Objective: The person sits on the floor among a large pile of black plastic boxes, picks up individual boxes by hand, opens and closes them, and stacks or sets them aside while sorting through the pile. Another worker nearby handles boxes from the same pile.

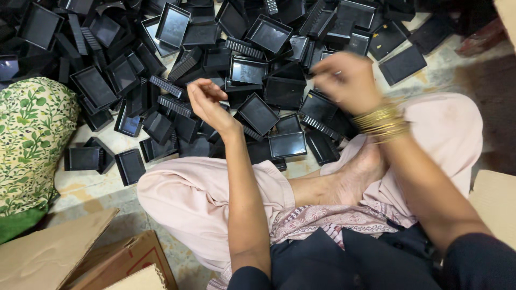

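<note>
Sitting cross-legged on the floor, a person in pale pink trousers [199, 198] and a dark top, one bare foot [352, 177] tucked between the knees; nearest the camera, at lower left, brown cardboard boxes [80, 258], and at the right edge another cardboard flap [494, 204]. Left of the knee, a green-and-cream floral cloth bundle [29, 145]. Left hand [207, 102]: raised above the near edge of the pile, fingers curled loosely inward, narrow; whether anything small sits between them cannot be told. Right hand [346, 80]: blurred, gold bangles [381, 122] on the wrist, fingers drawn together over the pile; whether they hold a piece cannot be told. Just beyond the shins, a glossy black rectangular tray [287, 144] lying flat, open side up, close beneath both hands. Farther out, a large heap of black plastic trays [161, 59], some upright, some tilted or overturned, mixed with ribbed black strips [174, 104], spreading to the top edge. A few trays lie apart on the pale stone floor [451, 64] at upper right.
</note>
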Available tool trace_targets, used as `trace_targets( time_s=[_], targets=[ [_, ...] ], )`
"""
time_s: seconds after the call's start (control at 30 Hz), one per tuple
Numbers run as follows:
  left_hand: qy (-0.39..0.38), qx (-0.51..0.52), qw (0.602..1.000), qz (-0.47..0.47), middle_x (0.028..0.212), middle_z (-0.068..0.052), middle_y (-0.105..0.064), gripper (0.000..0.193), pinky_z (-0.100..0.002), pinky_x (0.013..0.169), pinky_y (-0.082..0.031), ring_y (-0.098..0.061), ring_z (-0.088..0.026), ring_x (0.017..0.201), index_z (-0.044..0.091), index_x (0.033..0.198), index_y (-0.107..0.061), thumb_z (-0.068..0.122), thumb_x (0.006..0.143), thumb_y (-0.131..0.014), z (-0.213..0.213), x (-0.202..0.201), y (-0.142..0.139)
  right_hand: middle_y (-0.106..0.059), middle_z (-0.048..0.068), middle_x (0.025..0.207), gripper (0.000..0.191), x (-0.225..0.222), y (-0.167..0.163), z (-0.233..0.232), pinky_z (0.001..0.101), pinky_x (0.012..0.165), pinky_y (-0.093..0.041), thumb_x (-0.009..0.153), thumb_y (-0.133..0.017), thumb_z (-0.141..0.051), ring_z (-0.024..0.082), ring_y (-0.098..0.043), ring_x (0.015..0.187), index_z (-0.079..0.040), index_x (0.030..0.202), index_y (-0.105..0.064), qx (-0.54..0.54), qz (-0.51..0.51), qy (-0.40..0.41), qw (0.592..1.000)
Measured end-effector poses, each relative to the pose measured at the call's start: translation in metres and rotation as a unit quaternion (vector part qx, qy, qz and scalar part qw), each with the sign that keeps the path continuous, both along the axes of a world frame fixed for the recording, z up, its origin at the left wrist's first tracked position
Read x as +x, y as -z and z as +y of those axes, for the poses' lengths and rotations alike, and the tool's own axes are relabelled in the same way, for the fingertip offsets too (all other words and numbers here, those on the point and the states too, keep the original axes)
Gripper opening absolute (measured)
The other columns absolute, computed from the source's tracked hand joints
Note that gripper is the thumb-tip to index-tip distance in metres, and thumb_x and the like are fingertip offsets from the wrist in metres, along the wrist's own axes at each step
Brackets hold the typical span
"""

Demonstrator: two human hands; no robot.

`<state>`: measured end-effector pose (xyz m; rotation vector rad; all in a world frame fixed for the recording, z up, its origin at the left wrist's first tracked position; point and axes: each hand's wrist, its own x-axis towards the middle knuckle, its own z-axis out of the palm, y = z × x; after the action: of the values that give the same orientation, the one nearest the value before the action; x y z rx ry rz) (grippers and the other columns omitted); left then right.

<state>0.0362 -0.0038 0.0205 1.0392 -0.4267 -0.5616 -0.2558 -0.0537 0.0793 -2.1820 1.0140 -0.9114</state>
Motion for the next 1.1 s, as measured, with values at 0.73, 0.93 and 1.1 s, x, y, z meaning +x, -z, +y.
trace_targets(
  time_s=[0.73, 0.93, 1.1],
  targets=[
    [0.106, 0.311, 0.860, -0.390, 0.090, -0.010, -0.074, 0.017, -0.036, 0.077, -0.056, -0.074, -0.024, 0.085, 0.008, 0.098, -0.065, 0.012, 0.090, -0.080, 0.010, 0.007, 0.030, -0.060, 0.011, 0.125, 0.040, 0.031, 0.035, 0.018, 0.0433, 0.095, -0.047, 0.068, -0.086, -0.016, 0.034, -0.054, 0.116, -0.010, 0.093, -0.057, -0.034, 0.255, -0.141, 0.956],
    [0.249, -0.026, 0.920, 0.302, 0.102, -0.014, -0.068, 0.029, -0.052, 0.079, -0.065, -0.071, -0.030, 0.094, 0.006, 0.112, -0.055, -0.006, 0.085, -0.059, 0.002, 0.020, 0.032, -0.059, 0.010, 0.112, 0.047, 0.027, 0.017, 0.010, 0.0413, 0.088, -0.047, 0.072, -0.092, -0.026, 0.029, -0.054, 0.100, -0.010, 0.100, -0.058, 0.025, 0.093, -0.015, 0.995],
    [0.349, -0.003, 0.898, 0.269, 0.123, -0.017, -0.060, 0.059, -0.052, 0.082, -0.063, -0.068, -0.034, 0.104, 0.017, 0.141, -0.045, 0.002, 0.085, -0.055, 0.001, -0.020, 0.007, -0.059, 0.003, 0.120, 0.052, 0.044, 0.009, 0.024, 0.0282, 0.090, -0.056, 0.090, -0.083, -0.025, 0.011, -0.061, 0.107, -0.011, 0.125, -0.047, 0.251, -0.271, 0.052, 0.928]
  ],
)
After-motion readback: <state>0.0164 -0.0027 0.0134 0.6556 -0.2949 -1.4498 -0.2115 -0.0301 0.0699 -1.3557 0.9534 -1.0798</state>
